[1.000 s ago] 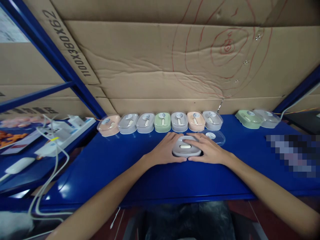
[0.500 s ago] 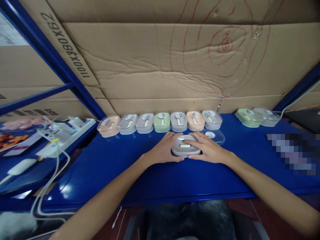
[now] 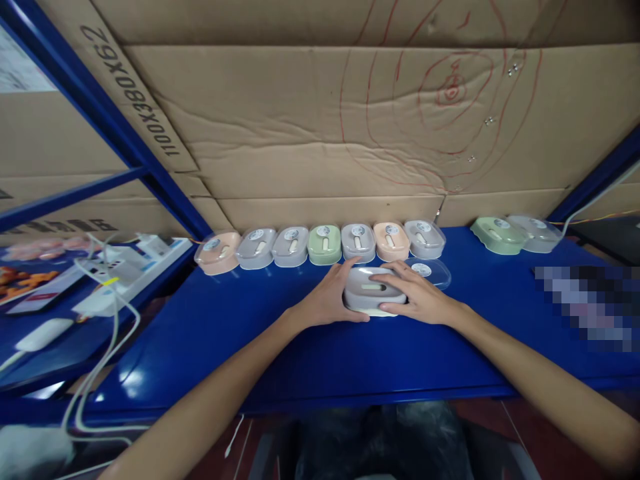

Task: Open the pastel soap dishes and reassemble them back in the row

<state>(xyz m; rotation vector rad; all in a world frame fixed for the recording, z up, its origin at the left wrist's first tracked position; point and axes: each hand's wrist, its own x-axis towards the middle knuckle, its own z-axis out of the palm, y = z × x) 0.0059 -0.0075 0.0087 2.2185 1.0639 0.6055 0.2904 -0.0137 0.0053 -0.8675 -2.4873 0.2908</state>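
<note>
A grey soap-box-like case (image 3: 371, 288) sits on the blue table (image 3: 310, 347), its near edge tilted up so a pale underside shows. My left hand (image 3: 327, 300) grips its left side, my right hand (image 3: 417, 297) its right side and top. A clear lid with a round sticker (image 3: 430, 271) lies just behind my right hand. Behind them runs a row of several closed cases along the cardboard wall, from a peach one (image 3: 218, 251) to a grey one (image 3: 424, 239).
A green case (image 3: 497, 235) and a clear-grey one (image 3: 536, 233) stand at the back right. A white power strip with cables (image 3: 117, 270) lies on the left shelf. Blue rack posts (image 3: 115, 127) frame the left. A blurred patch (image 3: 587, 307) covers the right.
The grey case has been lifted and tipped at its near edge between both hands; my right fingers moved from its top slot toward its right side.
</note>
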